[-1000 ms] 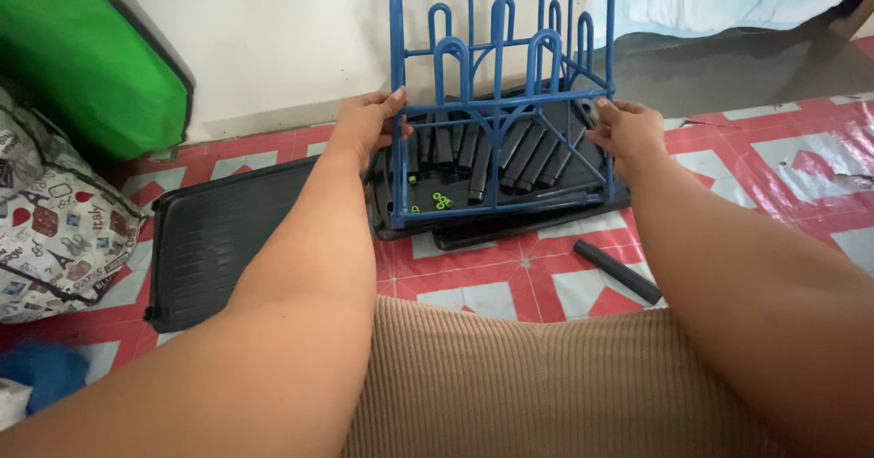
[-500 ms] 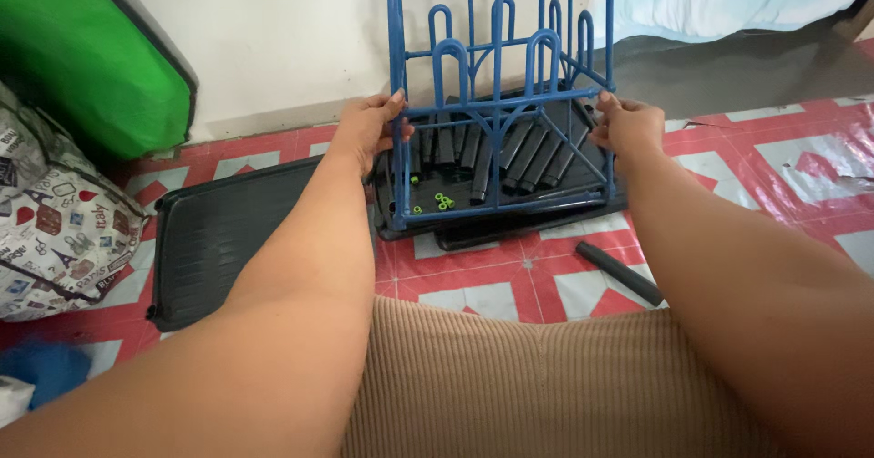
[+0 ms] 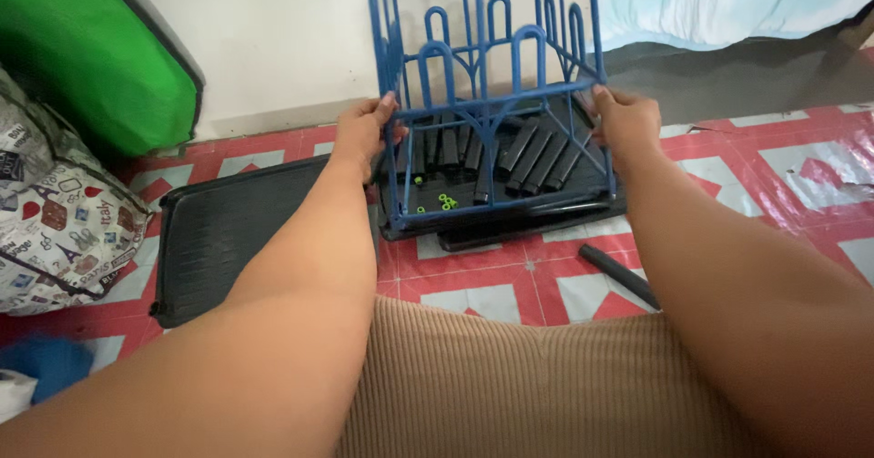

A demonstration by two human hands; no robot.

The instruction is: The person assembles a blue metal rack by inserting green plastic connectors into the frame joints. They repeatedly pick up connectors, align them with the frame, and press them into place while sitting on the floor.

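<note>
Starting at the bottom of the frame, both forearms reach up over a tan ribbed lap, with a loose black tube on the red tiles at lower right. Left hand and right hand each grip a side of the blue wire rack at centre top, standing upright between them over a black tray of tubes and green rings. White wall behind.

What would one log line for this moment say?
left hand: grips blue wire rack left post | right hand: grips right post | rack: upright over black tray of black tubes
</note>
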